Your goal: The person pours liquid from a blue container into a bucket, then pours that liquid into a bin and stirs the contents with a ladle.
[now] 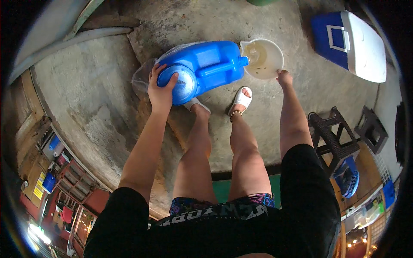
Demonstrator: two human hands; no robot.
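Observation:
A blue plastic water jug lies tilted on its side, with its handle facing up and its small spout pointing right. My left hand grips the rim of its large round cap. Clear plastic wrap clings to the jug's far side and left end. The spout reaches over the edge of a white plastic basin with a pouring lip, which holds some cloudy liquid. My right hand pinches the basin's near right rim. Whether liquid is running from the spout cannot be told.
My feet in white slippers stand on the concrete floor just below the jug. A blue and white cooler box is at the upper right. Dark woven plastic stools stand at the right. Part of a green object shows at the top edge.

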